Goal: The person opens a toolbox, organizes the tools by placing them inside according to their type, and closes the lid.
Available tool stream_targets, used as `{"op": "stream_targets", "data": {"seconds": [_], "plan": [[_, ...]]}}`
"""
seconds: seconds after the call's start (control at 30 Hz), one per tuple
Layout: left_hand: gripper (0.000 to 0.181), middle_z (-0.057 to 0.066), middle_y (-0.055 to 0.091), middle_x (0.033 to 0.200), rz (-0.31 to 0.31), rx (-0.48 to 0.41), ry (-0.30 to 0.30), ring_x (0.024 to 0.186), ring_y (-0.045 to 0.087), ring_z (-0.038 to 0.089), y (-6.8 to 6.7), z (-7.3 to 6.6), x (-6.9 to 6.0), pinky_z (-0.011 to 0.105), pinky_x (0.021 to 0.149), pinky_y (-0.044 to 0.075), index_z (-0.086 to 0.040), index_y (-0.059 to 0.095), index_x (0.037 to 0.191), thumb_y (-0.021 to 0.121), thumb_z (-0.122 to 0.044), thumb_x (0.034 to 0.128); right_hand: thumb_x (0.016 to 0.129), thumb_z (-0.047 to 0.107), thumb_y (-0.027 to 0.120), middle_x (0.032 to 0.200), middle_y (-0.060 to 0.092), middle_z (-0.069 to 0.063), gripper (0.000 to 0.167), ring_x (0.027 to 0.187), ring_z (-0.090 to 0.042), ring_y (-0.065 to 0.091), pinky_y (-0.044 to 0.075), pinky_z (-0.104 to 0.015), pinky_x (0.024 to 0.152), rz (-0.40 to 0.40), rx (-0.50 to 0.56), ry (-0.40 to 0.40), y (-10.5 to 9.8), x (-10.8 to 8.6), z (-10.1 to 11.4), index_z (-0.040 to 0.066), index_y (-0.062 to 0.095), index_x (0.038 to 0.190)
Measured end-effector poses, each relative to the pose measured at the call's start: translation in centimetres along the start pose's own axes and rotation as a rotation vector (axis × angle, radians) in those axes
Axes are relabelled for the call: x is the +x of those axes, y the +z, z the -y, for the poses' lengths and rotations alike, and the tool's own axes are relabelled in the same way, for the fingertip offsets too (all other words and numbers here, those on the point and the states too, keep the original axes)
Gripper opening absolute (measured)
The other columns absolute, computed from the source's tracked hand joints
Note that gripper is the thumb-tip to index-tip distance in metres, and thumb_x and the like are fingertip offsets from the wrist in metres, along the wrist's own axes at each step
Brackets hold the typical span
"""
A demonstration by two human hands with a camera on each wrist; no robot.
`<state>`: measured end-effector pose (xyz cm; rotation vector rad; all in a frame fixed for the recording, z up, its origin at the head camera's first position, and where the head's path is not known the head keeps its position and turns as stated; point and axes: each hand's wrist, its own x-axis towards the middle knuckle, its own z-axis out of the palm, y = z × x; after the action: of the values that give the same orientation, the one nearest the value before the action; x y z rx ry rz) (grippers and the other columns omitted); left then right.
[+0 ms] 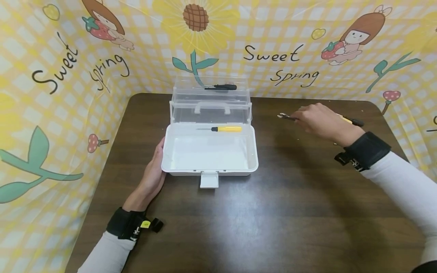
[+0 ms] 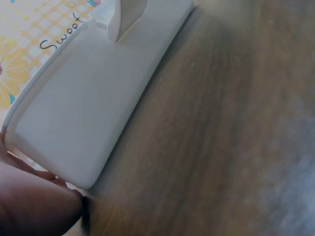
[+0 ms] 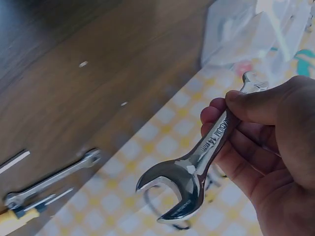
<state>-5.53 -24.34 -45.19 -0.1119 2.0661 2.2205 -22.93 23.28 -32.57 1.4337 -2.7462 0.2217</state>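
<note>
A white toolbox (image 1: 209,172) stands on the table with its clear lid (image 1: 211,96) raised and its front latch (image 1: 209,180) hanging down. My left hand (image 1: 151,174) rests against the box's left side, fingers extended along it. In the left wrist view, the thumb (image 2: 39,201) lies by a corner of the box. A yellow-handled screwdriver (image 1: 228,129) lies inside, toward the back. My right hand (image 1: 319,119), off to the right of the box, grips a shiny metal wrench (image 3: 197,157) by its shank. One open-ended head of the wrench sticks out clearly.
A black-handled screwdriver (image 1: 225,87) lies in the raised lid. Behind my right hand, on the table's right side, lie a yellow-and-black screwdriver (image 1: 356,122) and another wrench (image 3: 54,177). A patterned yellow cloth (image 1: 273,22) hangs along the table's back and sides.
</note>
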Motion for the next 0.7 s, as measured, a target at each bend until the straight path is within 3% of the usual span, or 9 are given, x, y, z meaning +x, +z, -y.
{"op": "stream_targets", "data": {"seconds": [0.27,0.7], "plan": [[0.066,-0.008,0.002,0.178,0.0,0.0,-0.001,0.162,0.004,0.012,0.0,-0.1,0.0,0.047,0.132,0.006,-0.027,0.004,0.172,0.02,-0.056,0.1138,0.094,-0.008,0.073,0.095,0.076,-0.014,0.015,0.068,-0.017,0.066,0.055,-0.037,0.057,0.008,0.016,-0.055,-0.8,0.9,3.1,-0.006,0.075,0.109],[0.068,-0.008,0.001,0.179,-0.011,0.0,-0.019,0.163,0.004,0.013,0.1,-0.2,0.0,0.047,0.132,0.005,-0.027,0.003,0.172,0.021,-0.057,0.1133,0.094,-0.008,0.073,0.086,0.072,-0.007,0.009,0.065,-0.013,0.063,0.056,-0.035,0.057,-0.011,0.028,-0.181,-0.8,2.1,6.8,0.0,0.074,0.099]]}}
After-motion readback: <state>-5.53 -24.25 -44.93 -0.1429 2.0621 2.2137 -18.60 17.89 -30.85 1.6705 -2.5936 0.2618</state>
